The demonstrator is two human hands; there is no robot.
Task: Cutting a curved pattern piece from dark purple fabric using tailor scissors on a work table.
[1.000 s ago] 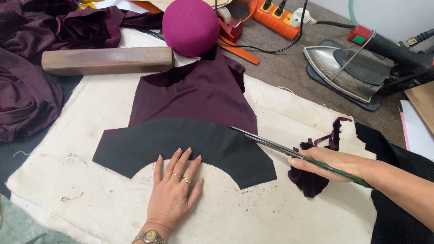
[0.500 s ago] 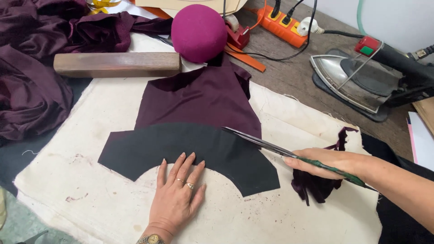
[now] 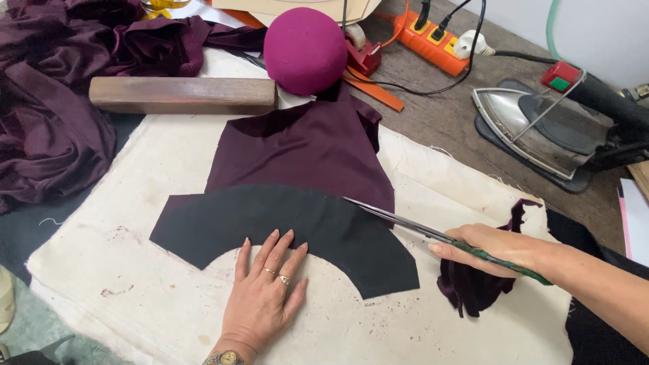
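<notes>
A black curved fabric piece [image 3: 284,226] lies on top of a dark purple cloth piece [image 3: 304,152], both on a cream pressing cloth [image 3: 122,270]. My left hand [image 3: 265,290] rests flat with fingers spread, its fingertips on the lower edge of the black piece. My right hand [image 3: 497,247] grips green-handled scissors [image 3: 399,220], whose long blades point left and lie along the upper right edge of the black piece where it meets the purple cloth. A purple fabric scrap [image 3: 473,287] sits under my right hand.
A magenta round hat block [image 3: 305,51], a wooden block [image 3: 182,95], heaped purple fabric [image 3: 54,115], an orange power strip [image 3: 433,40] and a steam iron [image 3: 541,128] on its pad ring the work area. White paper [image 3: 635,220] lies at the right edge.
The view has shifted slightly. The scissors stay along the black piece's upper right edge and my left hand keeps pressing the fabric; no clear movement of the cloth.
</notes>
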